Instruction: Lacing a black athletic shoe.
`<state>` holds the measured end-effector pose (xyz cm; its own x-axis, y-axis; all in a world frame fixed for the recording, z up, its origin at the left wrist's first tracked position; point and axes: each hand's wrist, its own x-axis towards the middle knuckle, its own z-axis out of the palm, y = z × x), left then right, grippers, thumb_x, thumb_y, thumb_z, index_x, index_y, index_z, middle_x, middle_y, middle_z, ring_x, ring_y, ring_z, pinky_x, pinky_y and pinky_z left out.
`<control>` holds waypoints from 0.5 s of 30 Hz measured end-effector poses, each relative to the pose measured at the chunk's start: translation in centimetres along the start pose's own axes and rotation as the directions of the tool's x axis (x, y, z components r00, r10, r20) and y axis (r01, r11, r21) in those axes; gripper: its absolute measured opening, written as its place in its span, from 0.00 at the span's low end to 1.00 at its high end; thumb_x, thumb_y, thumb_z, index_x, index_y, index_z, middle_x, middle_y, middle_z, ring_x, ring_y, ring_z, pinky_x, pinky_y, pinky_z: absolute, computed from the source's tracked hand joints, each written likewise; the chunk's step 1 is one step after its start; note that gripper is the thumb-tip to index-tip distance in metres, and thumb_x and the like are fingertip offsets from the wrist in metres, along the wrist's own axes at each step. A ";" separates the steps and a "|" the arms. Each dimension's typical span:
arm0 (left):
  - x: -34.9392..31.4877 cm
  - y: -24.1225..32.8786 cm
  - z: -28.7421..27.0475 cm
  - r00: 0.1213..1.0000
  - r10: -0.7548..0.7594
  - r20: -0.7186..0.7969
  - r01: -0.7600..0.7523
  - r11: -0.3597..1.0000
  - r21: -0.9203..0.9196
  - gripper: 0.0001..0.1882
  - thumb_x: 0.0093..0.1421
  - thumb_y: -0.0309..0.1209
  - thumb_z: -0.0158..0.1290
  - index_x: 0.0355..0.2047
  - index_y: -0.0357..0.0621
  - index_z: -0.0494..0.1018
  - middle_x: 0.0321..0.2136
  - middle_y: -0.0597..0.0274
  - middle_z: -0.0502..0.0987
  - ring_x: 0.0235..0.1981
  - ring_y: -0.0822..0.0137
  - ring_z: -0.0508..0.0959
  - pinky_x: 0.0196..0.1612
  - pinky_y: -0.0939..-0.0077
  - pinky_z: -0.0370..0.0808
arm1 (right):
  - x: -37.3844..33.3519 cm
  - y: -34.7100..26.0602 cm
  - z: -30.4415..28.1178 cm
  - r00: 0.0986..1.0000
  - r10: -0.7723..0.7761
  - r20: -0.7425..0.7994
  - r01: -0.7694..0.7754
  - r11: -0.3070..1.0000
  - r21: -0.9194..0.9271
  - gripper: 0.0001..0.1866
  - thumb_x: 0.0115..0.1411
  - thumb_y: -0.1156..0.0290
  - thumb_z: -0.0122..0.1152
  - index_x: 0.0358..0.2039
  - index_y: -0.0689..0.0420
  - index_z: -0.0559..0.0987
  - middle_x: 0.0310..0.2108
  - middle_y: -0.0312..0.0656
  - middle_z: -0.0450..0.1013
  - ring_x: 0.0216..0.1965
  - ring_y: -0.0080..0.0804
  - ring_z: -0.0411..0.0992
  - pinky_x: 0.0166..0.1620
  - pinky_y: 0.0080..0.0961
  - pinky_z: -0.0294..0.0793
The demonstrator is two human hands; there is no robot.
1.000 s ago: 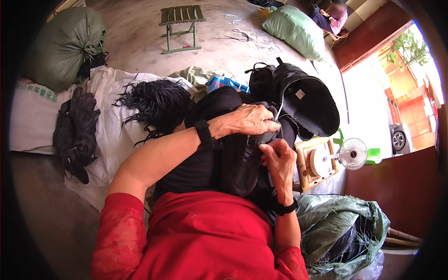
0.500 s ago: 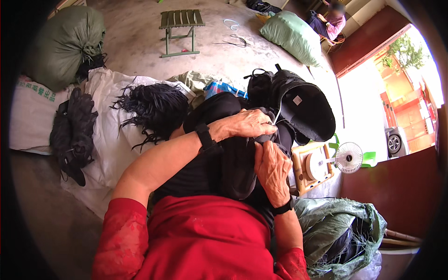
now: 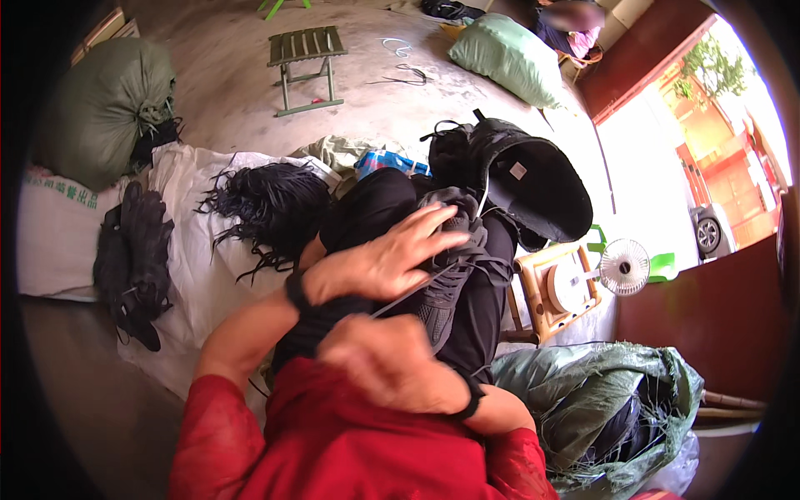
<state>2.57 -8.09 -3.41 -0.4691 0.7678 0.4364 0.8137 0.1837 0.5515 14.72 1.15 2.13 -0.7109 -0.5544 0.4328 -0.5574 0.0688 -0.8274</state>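
A black knit shoe upper (image 3: 442, 304) with laces lies across my lap, its front pointing away. My left hand (image 3: 383, 260) rests over its left side, fingers spread and stretched out. My right hand (image 3: 387, 362), smeared by motion, is closed near my belly. From it a thin pale thread (image 3: 408, 293) runs taut up to the shoe's lacing. Loose black lace ends (image 3: 492, 258) hang at the shoe's right. Past the shoe gapes a black bag (image 3: 542, 187) with a white thread end beside it.
A heap of black laces (image 3: 279, 204) and dark shoe uppers (image 3: 133, 258) lie left on white sacking (image 3: 187, 312). At right are a small fan (image 3: 623, 267) on a bamboo stool (image 3: 533, 271) and an opened green sack (image 3: 575, 408). Ahead stands a folding stool (image 3: 307, 50); a person (image 3: 571, 37) sits far off.
My right hand has pulled back toward my belly, drawing the thread out. My left hand has opened and slid back, baring the shoe's laced front. The view has shifted slightly.
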 end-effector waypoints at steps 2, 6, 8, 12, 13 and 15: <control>-2.6 2.9 0.7 0.998 -0.033 -0.053 0.035 0.999 0.035 0.40 0.47 0.29 0.64 0.61 0.44 0.61 0.66 0.39 0.48 0.67 0.40 0.49 0.67 0.53 0.54 | 0.7 -0.3 3.0 0.978 -0.181 0.105 0.149 0.955 0.256 0.03 0.62 0.75 0.54 0.32 0.60 0.74 0.27 0.44 0.72 0.26 0.39 0.73 0.28 0.31 0.71; -3.7 4.2 2.2 0.933 -0.143 -0.331 0.078 0.976 -0.203 0.14 0.61 0.29 0.54 0.46 0.38 0.74 0.53 0.46 0.72 0.58 0.48 0.69 0.59 0.60 0.67 | -0.1 -0.9 4.6 0.893 -0.290 0.344 0.189 0.936 0.298 0.11 0.62 0.65 0.57 0.37 0.60 0.73 0.27 0.44 0.72 0.29 0.40 0.74 0.30 0.31 0.73; -4.9 3.3 0.9 0.804 -0.295 -0.517 0.175 0.947 -0.268 0.11 0.67 0.31 0.47 0.39 0.37 0.75 0.42 0.49 0.78 0.45 0.56 0.79 0.49 0.68 0.75 | -1.1 -0.8 3.5 0.911 -0.171 0.376 0.103 0.975 0.195 0.20 0.60 0.57 0.60 0.43 0.60 0.73 0.29 0.44 0.74 0.30 0.41 0.75 0.31 0.31 0.75; -12.1 -0.9 -6.2 0.331 -0.547 -0.769 0.389 0.821 -0.417 0.25 0.70 0.47 0.40 0.31 0.37 0.73 0.30 0.57 0.79 0.30 0.68 0.79 0.38 0.77 0.75 | -4.5 1.0 -1.3 0.933 0.265 0.242 -0.248 0.964 -0.098 0.15 0.62 0.66 0.59 0.46 0.60 0.75 0.35 0.45 0.78 0.33 0.38 0.79 0.36 0.26 0.79; -14.2 -2.0 -7.7 0.300 -0.670 -0.679 0.327 0.741 -0.587 0.23 0.69 0.46 0.41 0.31 0.39 0.73 0.30 0.57 0.79 0.29 0.69 0.79 0.38 0.78 0.75 | -5.8 1.0 -2.6 0.910 0.379 0.167 -0.369 0.925 -0.089 0.13 0.62 0.68 0.58 0.45 0.61 0.76 0.33 0.44 0.79 0.33 0.36 0.80 0.37 0.25 0.79; -17.7 -3.9 -8.5 0.248 -0.822 -0.512 0.302 0.568 -0.765 0.19 0.69 0.45 0.42 0.33 0.42 0.73 0.30 0.59 0.80 0.30 0.71 0.80 0.37 0.80 0.74 | -8.0 1.1 -4.4 0.809 0.587 0.009 -0.587 0.809 0.018 0.09 0.63 0.73 0.57 0.42 0.63 0.77 0.30 0.43 0.79 0.32 0.32 0.80 0.39 0.23 0.78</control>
<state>4.78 -27.59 -7.26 -0.9612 -0.2753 0.0190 0.0578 -0.1335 0.9894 17.96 9.29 -0.66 -0.8990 -0.4155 -0.1386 -0.0259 0.3663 -0.9301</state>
